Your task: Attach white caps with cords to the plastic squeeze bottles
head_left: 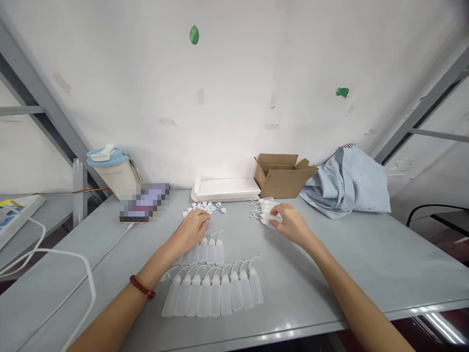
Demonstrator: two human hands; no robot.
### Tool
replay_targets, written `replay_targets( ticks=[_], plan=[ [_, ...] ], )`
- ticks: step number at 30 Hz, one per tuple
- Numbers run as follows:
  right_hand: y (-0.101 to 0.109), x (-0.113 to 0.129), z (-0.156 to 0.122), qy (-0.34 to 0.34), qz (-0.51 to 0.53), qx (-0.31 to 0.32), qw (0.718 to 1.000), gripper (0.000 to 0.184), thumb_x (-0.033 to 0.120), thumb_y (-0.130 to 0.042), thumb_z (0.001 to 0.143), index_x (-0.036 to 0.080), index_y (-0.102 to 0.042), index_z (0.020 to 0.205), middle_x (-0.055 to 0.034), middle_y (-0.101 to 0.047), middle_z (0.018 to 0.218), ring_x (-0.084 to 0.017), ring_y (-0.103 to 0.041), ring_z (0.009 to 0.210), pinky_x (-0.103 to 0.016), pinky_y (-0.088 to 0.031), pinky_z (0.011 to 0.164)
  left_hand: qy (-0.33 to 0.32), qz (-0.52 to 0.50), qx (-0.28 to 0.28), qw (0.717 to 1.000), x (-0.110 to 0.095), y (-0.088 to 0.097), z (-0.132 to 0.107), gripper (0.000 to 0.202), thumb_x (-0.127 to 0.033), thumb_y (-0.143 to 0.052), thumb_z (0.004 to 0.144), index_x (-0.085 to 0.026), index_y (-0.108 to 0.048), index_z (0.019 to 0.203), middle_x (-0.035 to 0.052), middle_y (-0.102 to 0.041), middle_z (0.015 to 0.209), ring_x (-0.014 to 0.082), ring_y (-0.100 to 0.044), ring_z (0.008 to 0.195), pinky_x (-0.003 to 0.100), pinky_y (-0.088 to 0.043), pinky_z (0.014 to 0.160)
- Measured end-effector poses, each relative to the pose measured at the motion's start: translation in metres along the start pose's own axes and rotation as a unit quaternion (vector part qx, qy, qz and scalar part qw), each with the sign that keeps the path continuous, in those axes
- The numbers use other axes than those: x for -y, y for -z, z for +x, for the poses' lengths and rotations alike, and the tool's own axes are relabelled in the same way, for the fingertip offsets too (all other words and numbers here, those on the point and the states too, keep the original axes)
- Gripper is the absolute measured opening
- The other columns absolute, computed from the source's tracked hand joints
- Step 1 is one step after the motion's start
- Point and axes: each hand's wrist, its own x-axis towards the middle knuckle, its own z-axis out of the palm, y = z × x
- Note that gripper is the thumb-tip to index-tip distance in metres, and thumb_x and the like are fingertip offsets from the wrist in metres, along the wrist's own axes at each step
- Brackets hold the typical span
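Observation:
My left hand (190,231) reaches out over the grey table (366,264), fingers curled down beside a scatter of small white caps (203,207). Its fingertips are too small to show what they pinch. Under my left wrist stands a short row of translucent squeeze bottles (210,250) with bent nozzles. A longer row of the same bottles (214,293) lies nearer to me. My right hand (289,222) is closed on a squeeze bottle at a loose pile of bottles (261,209) in front of a cardboard box.
An open cardboard box (282,176) and a stack of white flat bags (225,189) stand at the back. A pale blue garment (348,183) lies back right. A phone (144,202) with a cable, a lidded tub (112,171) and white cables (54,254) sit left.

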Motion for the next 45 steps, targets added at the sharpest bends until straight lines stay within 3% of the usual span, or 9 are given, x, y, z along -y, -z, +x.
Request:
replay_targets(
  ticks=[14, 18, 22, 25, 28, 31, 34, 40, 45],
  plan=[
    [-0.001, 0.008, -0.006, 0.029, -0.026, -0.034, 0.999, 0.008, 0.02, -0.054, 0.079, 0.018, -0.058, 0.086, -0.0096, -0.062, 0.095, -0.026, -0.054, 0.095, -0.032, -0.043, 0.072, -0.007, -0.004, 0.0, 1.0, 0.005, -0.006, 0.0, 0.028, -0.01, -0.037, 0.082, -0.018, -0.064, 0.086, 0.0083, -0.062, 0.088, 0.0218, -0.059, 0.085, 0.035, -0.047, 0.077],
    [0.001, 0.017, -0.012, 0.061, 0.017, -0.046, 0.997, 0.008, 0.021, -0.049, 0.081, 0.018, -0.056, 0.086, -0.0099, -0.061, 0.095, -0.024, -0.053, 0.09, -0.032, -0.042, 0.07, -0.014, -0.008, -0.011, 1.0, 0.005, -0.007, 0.0, 0.027, -0.012, -0.038, 0.083, -0.017, -0.064, 0.084, 0.008, -0.061, 0.084, 0.0216, -0.058, 0.083, 0.034, -0.047, 0.074],
    [0.007, 0.034, -0.026, 0.102, 0.137, 0.045, 0.984, 0.009, 0.023, -0.047, 0.081, 0.019, -0.053, 0.075, -0.0031, -0.059, 0.076, -0.016, -0.052, 0.07, -0.026, -0.039, 0.058, -0.02, -0.017, -0.03, 0.999, 0.001, -0.005, -0.001, 0.025, -0.015, -0.039, 0.085, -0.017, -0.064, 0.089, 0.0075, -0.062, 0.086, 0.0207, -0.058, 0.083, 0.034, -0.047, 0.075],
    [0.009, 0.046, -0.036, 0.132, 0.184, 0.169, 0.959, 0.026, 0.021, -0.047, 0.078, 0.019, -0.039, 0.053, 0.0046, -0.04, 0.05, -0.008, -0.034, 0.047, -0.023, -0.026, 0.045, -0.022, -0.023, -0.042, 0.999, -0.005, -0.002, -0.002, 0.024, -0.017, -0.039, 0.087, -0.018, -0.063, 0.092, 0.0074, -0.062, 0.091, 0.0204, -0.059, 0.085, 0.035, -0.047, 0.076],
    [0.009, 0.055, -0.044, 0.177, 0.194, 0.254, 0.931, 0.039, 0.018, -0.048, 0.074, 0.02, -0.021, 0.045, 0.0069, -0.018, 0.047, -0.006, -0.017, 0.044, -0.024, -0.015, 0.042, -0.024, -0.031, -0.052, 0.998, -0.015, 0.001, -0.004, 0.024, -0.018, -0.039, 0.088, -0.018, -0.062, 0.093, 0.0076, -0.062, 0.092, 0.0203, -0.059, 0.085, 0.035, -0.047, 0.075],
    [0.008, 0.059, -0.048, 0.197, 0.195, 0.3, 0.913, 0.042, 0.014, -0.049, 0.069, 0.02, -0.016, 0.044, 0.0068, -0.013, 0.047, -0.006, -0.013, 0.044, -0.025, -0.011, 0.041, -0.037, -0.045, -0.062, 0.996, -0.025, 0.003, -0.008, 0.023, -0.018, -0.038, 0.088, -0.018, -0.061, 0.093, 0.0066, -0.061, 0.091, 0.02, -0.058, 0.085, 0.034, -0.047, 0.073],
    [0.008, 0.061, -0.049, 0.199, 0.186, 0.326, 0.905, 0.041, 0.012, -0.049, 0.065, 0.02, -0.017, 0.042, 0.0076, -0.014, 0.043, -0.005, -0.014, 0.042, -0.024, -0.011, 0.039, -0.049, -0.057, -0.068, 0.995, -0.033, 0.003, -0.011, 0.022, -0.018, -0.038, 0.088, -0.019, -0.06, 0.093, 0.0056, -0.061, 0.091, 0.0195, -0.058, 0.086, 0.033, -0.047, 0.073],
    [0.007, 0.062, -0.049, 0.153, 0.173, 0.368, 0.901, 0.036, 0.015, -0.048, 0.065, 0.02, -0.025, 0.037, 0.0062, -0.035, 0.032, -0.006, -0.03, 0.031, -0.021, -0.02, 0.035, -0.05, -0.07, -0.06, 0.995, -0.041, 0.004, -0.015, 0.022, -0.018, -0.038, 0.089, -0.018, -0.059, 0.094, 0.006, -0.061, 0.093, 0.0195, -0.058, 0.089, 0.032, -0.048, 0.074],
    [0.009, 0.064, -0.047, 0.112, 0.143, 0.38, 0.907, 0.035, 0.019, -0.049, 0.065, 0.019, -0.031, 0.036, 0.0049, -0.04, 0.031, -0.007, -0.038, 0.029, -0.02, -0.025, 0.033, -0.056, -0.075, -0.056, 0.994, -0.045, 0.004, -0.015, 0.021, -0.017, -0.039, 0.089, -0.018, -0.059, 0.094, 0.0058, -0.061, 0.093, 0.019, -0.058, 0.087, 0.031, -0.047, 0.073]
  ],
)
